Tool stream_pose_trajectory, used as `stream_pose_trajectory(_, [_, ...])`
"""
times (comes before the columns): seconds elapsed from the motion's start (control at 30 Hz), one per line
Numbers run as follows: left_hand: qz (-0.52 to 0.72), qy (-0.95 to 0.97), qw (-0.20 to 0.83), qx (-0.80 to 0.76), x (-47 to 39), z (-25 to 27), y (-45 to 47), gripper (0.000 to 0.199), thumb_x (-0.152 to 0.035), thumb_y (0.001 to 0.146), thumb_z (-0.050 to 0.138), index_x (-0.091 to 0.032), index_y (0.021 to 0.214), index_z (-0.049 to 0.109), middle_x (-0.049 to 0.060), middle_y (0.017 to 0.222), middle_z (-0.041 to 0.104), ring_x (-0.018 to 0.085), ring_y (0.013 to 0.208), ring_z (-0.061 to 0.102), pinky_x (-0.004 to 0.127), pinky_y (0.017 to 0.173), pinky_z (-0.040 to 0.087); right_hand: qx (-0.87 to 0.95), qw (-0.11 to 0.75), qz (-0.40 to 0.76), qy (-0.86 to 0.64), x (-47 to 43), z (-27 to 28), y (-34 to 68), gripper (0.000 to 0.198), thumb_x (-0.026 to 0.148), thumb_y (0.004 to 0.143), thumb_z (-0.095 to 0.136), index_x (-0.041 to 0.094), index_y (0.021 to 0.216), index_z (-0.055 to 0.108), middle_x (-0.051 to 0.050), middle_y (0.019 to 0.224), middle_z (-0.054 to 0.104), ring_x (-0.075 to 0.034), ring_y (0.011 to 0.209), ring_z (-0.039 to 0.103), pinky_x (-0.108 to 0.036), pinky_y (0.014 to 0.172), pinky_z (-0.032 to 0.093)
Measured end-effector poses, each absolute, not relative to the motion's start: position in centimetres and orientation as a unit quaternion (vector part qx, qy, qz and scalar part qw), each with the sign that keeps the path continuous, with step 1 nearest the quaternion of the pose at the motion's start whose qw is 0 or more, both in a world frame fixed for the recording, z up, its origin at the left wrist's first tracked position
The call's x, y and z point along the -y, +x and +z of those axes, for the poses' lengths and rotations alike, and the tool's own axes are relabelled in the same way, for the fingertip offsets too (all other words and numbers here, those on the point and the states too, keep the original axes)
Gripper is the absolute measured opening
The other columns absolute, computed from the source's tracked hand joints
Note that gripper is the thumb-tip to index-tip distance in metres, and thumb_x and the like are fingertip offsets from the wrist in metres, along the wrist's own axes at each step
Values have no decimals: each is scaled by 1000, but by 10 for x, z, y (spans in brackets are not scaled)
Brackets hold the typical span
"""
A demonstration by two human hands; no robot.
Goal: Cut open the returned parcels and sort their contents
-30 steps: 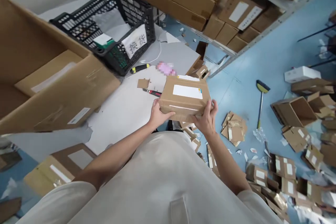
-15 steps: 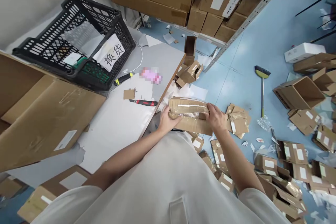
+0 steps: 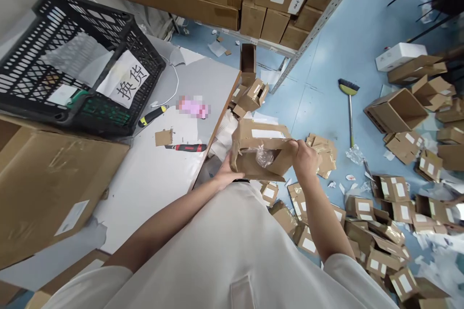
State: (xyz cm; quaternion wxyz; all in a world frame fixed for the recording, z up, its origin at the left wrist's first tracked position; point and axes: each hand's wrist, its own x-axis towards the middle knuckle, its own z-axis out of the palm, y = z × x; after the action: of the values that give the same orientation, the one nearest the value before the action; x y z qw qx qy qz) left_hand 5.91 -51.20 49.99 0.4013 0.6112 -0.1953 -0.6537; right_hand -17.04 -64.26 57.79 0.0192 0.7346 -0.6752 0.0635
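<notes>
In front of my body I hold a small brown cardboard box [image 3: 255, 169], its top standing wide apart. Clear plastic wrap [image 3: 264, 156] lies inside; whether it covers anything I cannot tell. My left hand [image 3: 227, 170] grips the box's left end, thumb along the near side. The right flap edge is pinched by my right hand [image 3: 305, 158], fingers closed. On the white table to the left lie a red-and-black utility knife [image 3: 189, 147], a yellow-and-black utility knife [image 3: 153, 116], a scrap of cardboard [image 3: 164, 137] and a blurred pink item [image 3: 193, 107].
A black plastic crate [image 3: 145, 55] with a paper sign stands on the table beside a large carton [image 3: 54, 178]. Shelving [image 3: 322, 19] with boxes rises ahead. Discarded boxes [image 3: 393, 203] litter the blue floor to the right, near a broom [image 3: 350, 116].
The box has opened wider between my hands, showing its inside and the plastic wrap. My right hand has pulled slightly outward. The whole view has shifted a little to the right.
</notes>
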Motion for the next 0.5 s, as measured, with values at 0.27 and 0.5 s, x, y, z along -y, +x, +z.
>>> stream_pose_trajectory(0.27, [-649, 598, 422, 208, 538, 476, 26, 96, -24, 65, 76, -27, 145, 22, 13, 137, 50, 24, 119, 55, 43, 95, 48, 585, -11, 109, 804, 603, 552, -226, 40, 43, 97, 37, 18, 106, 67, -10, 100, 69, -18, 82, 62, -25, 64, 41])
stream_pose_trajectory(0.5, [-693, 589, 381, 167, 556, 463, 13, 84, -29, 63, 80, -29, 136, 38, 14, 134, 52, 27, 122, 53, 45, 97, 45, 580, -70, 55, 810, 563, 525, -247, 58, 52, 91, 42, 21, 139, 44, -17, 136, 51, -31, 107, 61, -37, 67, 55])
